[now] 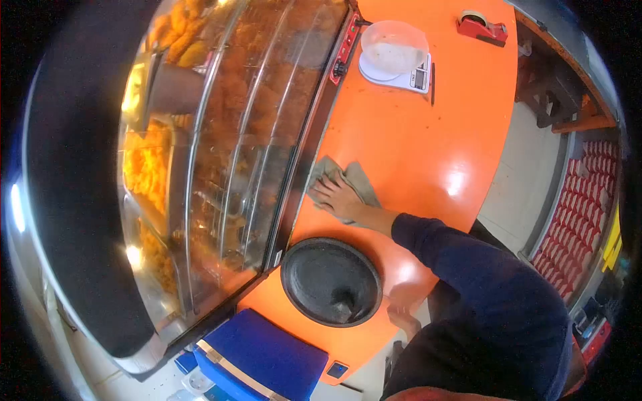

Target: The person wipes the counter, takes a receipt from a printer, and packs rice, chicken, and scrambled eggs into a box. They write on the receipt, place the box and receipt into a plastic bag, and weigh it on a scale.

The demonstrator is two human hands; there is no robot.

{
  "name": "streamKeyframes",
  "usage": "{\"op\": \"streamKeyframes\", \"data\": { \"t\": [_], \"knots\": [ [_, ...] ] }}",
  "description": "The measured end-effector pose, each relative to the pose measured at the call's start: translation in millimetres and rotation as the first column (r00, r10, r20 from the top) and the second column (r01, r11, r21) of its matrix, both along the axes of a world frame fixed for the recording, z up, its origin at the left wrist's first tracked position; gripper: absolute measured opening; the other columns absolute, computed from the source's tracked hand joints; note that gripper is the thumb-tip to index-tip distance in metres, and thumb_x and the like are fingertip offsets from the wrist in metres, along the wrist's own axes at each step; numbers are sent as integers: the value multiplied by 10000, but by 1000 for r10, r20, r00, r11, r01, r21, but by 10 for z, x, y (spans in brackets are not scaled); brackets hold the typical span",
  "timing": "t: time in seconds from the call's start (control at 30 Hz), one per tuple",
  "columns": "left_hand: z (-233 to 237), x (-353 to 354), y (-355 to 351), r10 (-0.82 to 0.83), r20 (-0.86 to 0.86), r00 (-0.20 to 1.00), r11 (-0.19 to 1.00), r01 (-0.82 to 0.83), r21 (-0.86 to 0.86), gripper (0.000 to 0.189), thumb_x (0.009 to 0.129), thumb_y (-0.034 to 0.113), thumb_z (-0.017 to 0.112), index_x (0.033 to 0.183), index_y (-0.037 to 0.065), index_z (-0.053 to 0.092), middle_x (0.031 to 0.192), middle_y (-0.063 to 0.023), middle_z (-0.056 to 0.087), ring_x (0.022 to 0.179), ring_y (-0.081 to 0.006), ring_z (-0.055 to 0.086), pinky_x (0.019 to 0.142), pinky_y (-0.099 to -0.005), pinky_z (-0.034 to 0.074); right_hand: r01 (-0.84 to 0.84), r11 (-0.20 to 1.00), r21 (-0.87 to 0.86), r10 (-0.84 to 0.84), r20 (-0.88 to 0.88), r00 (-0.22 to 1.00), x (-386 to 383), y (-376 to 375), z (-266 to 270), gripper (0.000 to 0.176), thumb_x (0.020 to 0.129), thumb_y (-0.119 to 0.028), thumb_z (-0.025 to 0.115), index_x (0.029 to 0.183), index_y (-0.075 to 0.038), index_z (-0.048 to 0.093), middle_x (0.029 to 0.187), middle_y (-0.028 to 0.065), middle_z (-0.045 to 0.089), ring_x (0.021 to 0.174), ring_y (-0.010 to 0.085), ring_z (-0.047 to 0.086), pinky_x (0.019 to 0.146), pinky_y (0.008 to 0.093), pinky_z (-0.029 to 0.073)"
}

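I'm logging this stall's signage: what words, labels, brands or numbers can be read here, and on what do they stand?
No text can be read.
Scale: display and key markings too small to read.
Red control strip on the display case: marks blurred.
Red stacked items: white marks blurred.
Cloth under the right hand: no print.
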State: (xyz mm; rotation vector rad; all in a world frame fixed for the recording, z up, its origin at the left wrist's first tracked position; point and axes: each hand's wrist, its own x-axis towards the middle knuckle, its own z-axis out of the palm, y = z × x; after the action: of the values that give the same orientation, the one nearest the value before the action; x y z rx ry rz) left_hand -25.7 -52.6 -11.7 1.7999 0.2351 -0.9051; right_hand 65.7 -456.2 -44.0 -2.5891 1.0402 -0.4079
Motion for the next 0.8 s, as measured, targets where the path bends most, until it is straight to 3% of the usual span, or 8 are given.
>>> {"op": "streamKeyframes", "data": {
  "t": [0.1,0.2,0.27,0.47,0.5,0.57,0.7,0.8],
  "knots": [
    [33,-100,-255,-4,17,1000,999,3,47,313,934,357,445,1001,68,547,962,-58,567,922,-200,556,823,-392,445,64,998,-26,-66,-87,994,-88,-224,-5,570,954,-437,356,1450,-160,306,1460,92,337,1353,283,274,1104,563,142],
    [81,-179,-469,-34,44,998,996,30,81,310,926,352,448,991,66,549,944,-64,563,908,-203,553,831,-396,437,211,973,90,-206,-58,977,-222,-395,70,565,960,-425,350,1454,-156,294,1483,89,304,1387,288,218,1112,585,109],
    [109,-253,-610,-45,59,997,995,39,96,308,921,349,450,985,64,549,931,-68,560,898,-204,551,836,-398,433,378,924,55,-378,-19,926,-318,-624,64,550,961,-412,349,1443,-148,322,1504,90,275,1418,299,150,1116,611,74],
    [170,-479,-957,-155,158,975,981,133,141,302,906,340,457,965,60,552,894,-80,553,870,-210,545,853,-405,418,575,815,64,-573,-47,818,-526,-1164,52,561,960,-419,345,1439,-128,335,1530,87,231,1431,307,106,1109,639,47],
    [252,-530,-1041,-166,151,974,978,144,152,302,906,340,457,965,60,552,894,-80,553,870,-210,545,853,-405,418,584,809,70,-581,-58,812,-548,-1244,54,561,960,-419,345,1439,-128,335,1530,87,231,1431,307,106,1109,639,47],
    [427,-606,-1251,95,-12,995,992,-93,89,299,897,347,471,976,70,552,898,-86,554,880,-215,546,890,-416,396,648,760,59,-645,-61,762,-575,-1427,14,561,960,-417,344,1436,-120,341,1532,92,222,1430,302,108,1103,650,46],
    [339,-626,-1068,14,-72,997,996,-8,86,277,898,328,465,993,79,543,920,-69,556,892,-214,550,860,-401,398,706,705,-72,-699,-243,673,-601,-1524,3,592,967,-414,307,1468,-103,259,1552,84,172,1436,300,96,1108,624,70],
    [245,-542,-915,-75,-109,991,995,81,59,271,898,321,465,998,80,540,921,-65,556,893,-213,551,852,-399,398,745,667,-22,-734,-191,652,-933,-1279,-9,603,969,-390,308,1479,-82,214,1551,87,175,1432,278,127,1118,602,62]
  ]
}}
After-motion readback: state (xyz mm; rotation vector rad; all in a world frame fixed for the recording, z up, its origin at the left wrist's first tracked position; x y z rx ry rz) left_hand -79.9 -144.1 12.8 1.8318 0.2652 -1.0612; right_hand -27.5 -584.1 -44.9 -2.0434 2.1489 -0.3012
